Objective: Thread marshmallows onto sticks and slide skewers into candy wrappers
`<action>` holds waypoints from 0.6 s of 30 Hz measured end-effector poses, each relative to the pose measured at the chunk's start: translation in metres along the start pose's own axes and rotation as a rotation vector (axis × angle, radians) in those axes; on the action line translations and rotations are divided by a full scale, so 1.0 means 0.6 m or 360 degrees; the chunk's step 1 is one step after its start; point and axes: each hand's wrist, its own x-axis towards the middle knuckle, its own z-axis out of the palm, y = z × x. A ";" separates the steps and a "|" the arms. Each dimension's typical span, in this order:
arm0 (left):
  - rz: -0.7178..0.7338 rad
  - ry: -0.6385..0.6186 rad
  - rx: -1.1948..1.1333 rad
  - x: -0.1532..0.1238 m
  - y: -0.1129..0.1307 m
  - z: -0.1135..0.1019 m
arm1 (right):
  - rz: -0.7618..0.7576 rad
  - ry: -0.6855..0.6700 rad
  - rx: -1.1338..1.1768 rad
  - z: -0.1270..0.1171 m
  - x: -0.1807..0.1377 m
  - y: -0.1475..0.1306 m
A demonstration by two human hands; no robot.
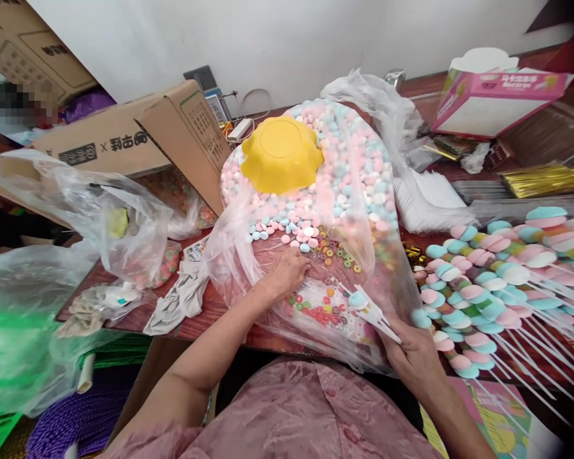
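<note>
My left hand point(287, 271) reaches into a large clear plastic bag point(249, 255) and pinches among the small pink, blue and white candies point(296, 233), its fingers bunched together. My right hand point(414, 357) grips a bundle of white sticks point(380, 319), one of them carrying a pale blue candy point(358, 298) at its tip. Colourful ring candies point(323, 309) lie in the bag between both hands. An upturned yellow bowl point(280, 153) rests on the candy heap behind.
Finished candy skewers point(488, 280) are piled at the right. A cardboard box point(172, 131) stands at the back left, a pink box point(497, 95) at the back right. Gold twist ties point(545, 178), more plastic bags point(124, 223) and a grey cloth point(182, 296) lie around.
</note>
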 end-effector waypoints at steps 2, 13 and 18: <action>0.0041 0.0012 0.0014 0.004 0.004 0.002 | -0.0142 0.0056 0.0034 0.001 -0.007 0.000; 0.0159 -0.0077 -0.0301 0.060 0.035 -0.010 | -0.0259 0.0148 0.0049 0.010 -0.018 0.016; 0.0228 0.0017 -0.0142 0.068 0.055 0.024 | -0.0177 0.0089 0.0056 0.005 -0.016 0.004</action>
